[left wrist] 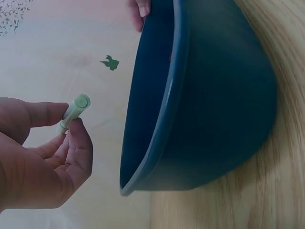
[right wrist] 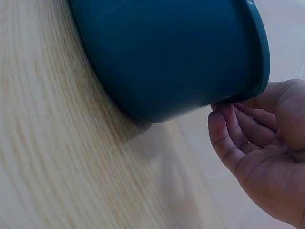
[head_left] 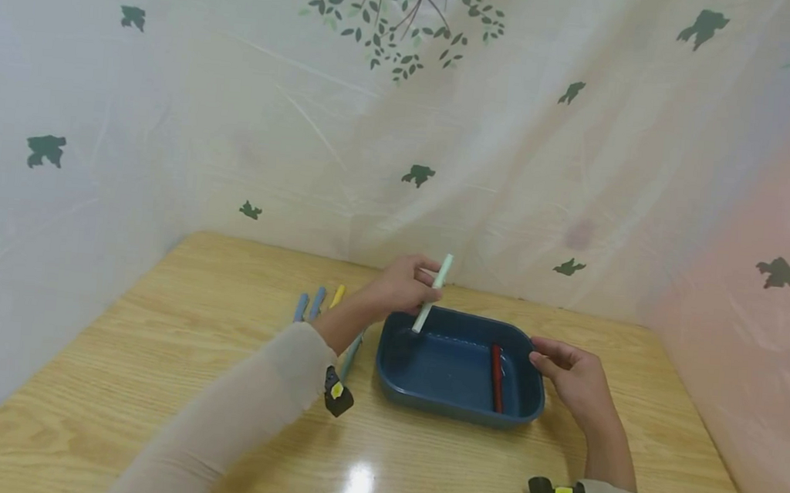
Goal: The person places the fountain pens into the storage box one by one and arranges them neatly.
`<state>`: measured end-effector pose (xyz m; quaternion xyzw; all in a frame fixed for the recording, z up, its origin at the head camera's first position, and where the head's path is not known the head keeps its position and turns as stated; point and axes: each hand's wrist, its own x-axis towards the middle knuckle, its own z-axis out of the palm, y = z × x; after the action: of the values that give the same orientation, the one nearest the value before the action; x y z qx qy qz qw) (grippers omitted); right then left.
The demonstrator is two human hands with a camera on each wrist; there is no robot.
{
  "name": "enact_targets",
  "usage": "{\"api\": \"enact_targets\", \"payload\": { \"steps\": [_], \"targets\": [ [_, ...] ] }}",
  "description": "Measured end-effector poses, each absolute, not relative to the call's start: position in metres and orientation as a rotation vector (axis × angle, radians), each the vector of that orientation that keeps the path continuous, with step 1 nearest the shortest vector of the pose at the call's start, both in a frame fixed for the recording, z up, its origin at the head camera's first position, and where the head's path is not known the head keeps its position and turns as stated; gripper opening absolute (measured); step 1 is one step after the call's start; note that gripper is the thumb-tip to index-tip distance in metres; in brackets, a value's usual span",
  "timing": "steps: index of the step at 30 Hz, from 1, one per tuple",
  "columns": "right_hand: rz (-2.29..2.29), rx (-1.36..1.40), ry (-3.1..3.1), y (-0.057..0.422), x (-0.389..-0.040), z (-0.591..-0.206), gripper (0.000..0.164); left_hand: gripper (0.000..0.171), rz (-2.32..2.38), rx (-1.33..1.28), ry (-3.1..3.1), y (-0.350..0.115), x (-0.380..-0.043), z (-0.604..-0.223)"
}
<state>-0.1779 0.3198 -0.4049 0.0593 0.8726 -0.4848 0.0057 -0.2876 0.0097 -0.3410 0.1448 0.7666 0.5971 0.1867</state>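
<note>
My left hand (head_left: 402, 286) pinches a pale green marker (head_left: 436, 288) between thumb and fingers, tilted above the left back part of a dark blue basin (head_left: 451, 412). In the left wrist view, the round end of the marker (left wrist: 82, 101) faces the camera, beside the basin's rim (left wrist: 164, 112). A dark red marker (head_left: 497, 378) lies inside the basin, toward its right side. At the right back corner my right hand (head_left: 576, 377) grips the basin's rim; in the right wrist view, the fingers (right wrist: 221, 133) are against the outside, under the lip.
Left of the basin, two blue markers (head_left: 317, 301), a yellow marker (head_left: 338, 296) and a greenish one (head_left: 351, 358) lie on the wooden table (head_left: 419, 465), partly behind my left arm. A printed curtain (head_left: 346, 157) stands along the table's back and sides.
</note>
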Motion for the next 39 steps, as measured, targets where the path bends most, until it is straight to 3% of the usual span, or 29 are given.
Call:
{"api": "enact_targets", "payload": {
  "steps": [39],
  "targets": [
    [-1.493,0.199,2.730,0.319,-0.180,-0.405,0.056,0.042,1.687,0.442,2.062,0.075,-0.255,-0.381]
  ]
}}
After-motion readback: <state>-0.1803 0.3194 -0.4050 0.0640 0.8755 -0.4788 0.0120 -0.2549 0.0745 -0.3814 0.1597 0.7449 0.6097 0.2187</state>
